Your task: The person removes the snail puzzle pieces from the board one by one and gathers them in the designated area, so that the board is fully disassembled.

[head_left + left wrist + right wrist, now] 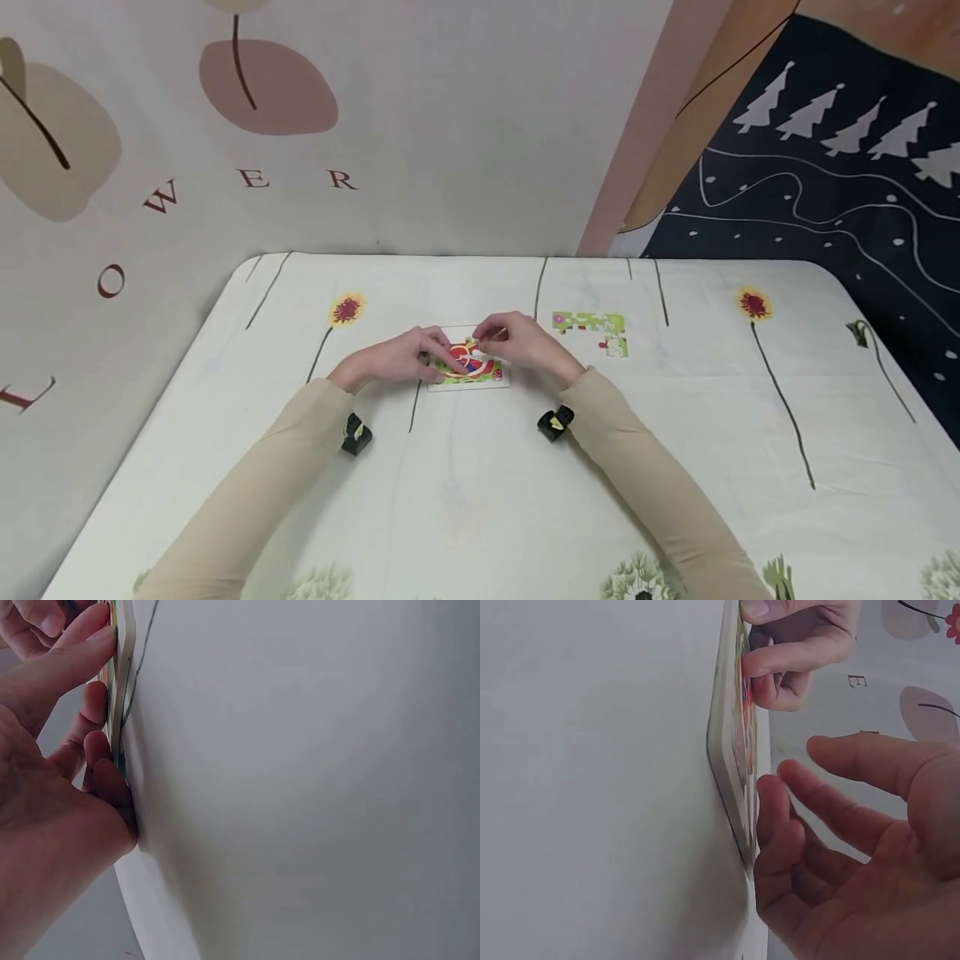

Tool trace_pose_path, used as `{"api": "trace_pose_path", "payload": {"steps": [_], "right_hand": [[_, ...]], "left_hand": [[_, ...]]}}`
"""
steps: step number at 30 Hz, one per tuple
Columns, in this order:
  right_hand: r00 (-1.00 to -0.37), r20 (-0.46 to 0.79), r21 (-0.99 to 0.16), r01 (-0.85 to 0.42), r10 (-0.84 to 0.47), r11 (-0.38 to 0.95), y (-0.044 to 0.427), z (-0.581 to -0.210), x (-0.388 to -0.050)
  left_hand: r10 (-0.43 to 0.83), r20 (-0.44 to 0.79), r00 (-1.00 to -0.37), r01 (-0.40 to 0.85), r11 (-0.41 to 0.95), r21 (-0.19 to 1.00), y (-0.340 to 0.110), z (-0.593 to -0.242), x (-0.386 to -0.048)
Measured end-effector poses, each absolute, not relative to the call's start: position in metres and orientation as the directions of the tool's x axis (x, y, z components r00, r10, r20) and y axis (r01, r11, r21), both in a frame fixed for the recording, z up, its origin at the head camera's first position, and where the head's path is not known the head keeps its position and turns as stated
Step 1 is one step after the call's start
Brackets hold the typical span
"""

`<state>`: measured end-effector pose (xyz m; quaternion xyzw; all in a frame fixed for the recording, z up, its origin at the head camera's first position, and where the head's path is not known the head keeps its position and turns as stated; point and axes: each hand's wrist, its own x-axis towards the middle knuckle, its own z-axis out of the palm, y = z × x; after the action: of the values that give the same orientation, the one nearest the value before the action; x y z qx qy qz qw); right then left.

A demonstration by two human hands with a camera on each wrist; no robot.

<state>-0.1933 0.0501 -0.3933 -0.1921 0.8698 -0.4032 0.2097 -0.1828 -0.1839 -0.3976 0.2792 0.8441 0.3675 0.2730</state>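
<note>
the table (225, 400) runs broadly from its left edge to the left hand (401, 357), which reaches in with index finger extended onto the puzzle (483, 368), the others loosely bent, gripping nothing. the puzzle lies flat toward the far edge, pale-framed, red above a green strip. the right hand (521, 342) arches at its right side, fingers loosely curved, thumb apart, holding nothing visible. farther right lie green pieces (600, 320), then a wide stretch to the right edge.
</note>
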Motion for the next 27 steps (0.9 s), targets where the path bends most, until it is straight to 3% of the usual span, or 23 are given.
{"api": "trace_pose_path", "payload": {"steps": [9,27], "right_hand": [[-0.831,-0.246,-0.735,-0.176,-0.499,0.655,0.038,-0.396,-0.196],[-0.832,-0.216,-0.739,-0.203,-0.511,0.642,0.038,-0.396,-0.194]], "left_hand": [[0.672,-0.255,-0.695,0.262,0.567,0.781,-0.184,-0.4,-0.183],[0.686,-0.238,-0.688,0.287,0.558,0.779,-0.184,-0.399,-0.184]]}}
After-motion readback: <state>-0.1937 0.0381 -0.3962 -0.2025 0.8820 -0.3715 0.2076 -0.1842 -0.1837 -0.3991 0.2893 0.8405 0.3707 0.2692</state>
